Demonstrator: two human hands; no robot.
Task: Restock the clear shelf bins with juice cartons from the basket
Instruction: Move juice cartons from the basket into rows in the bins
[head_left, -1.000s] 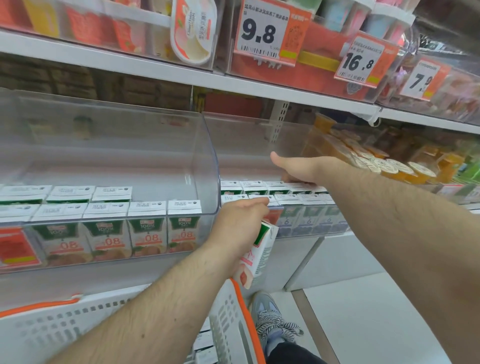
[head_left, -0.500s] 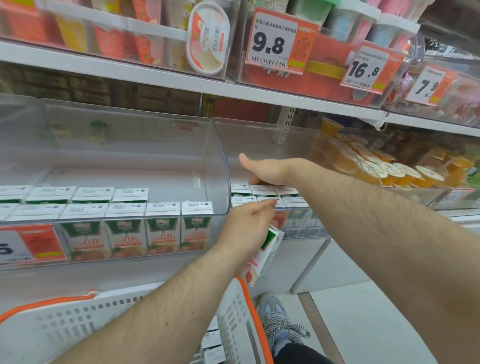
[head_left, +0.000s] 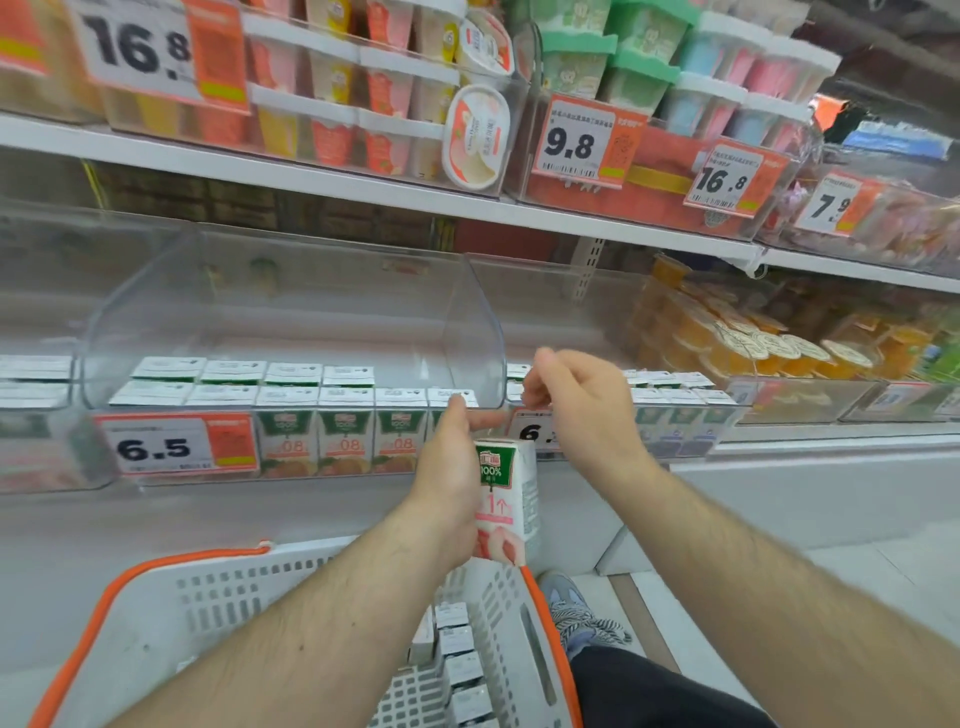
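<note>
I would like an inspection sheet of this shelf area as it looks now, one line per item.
Surface: white shelf carrying clear bins.
Job's things: juice carton upright in the left hand; rows of cartons in the middle bin behind a 6.5 price tag; more cartons in the white basket with orange rim.
Clutter: nothing seen.
Grippers: left hand grips the carton; right hand loosely curled at the next bin's front, holding nothing visible.
Cables: nothing seen.
Surroundings: upper shelf of dessert cups; jelly cups at right; a sneaker on the floor.
</note>
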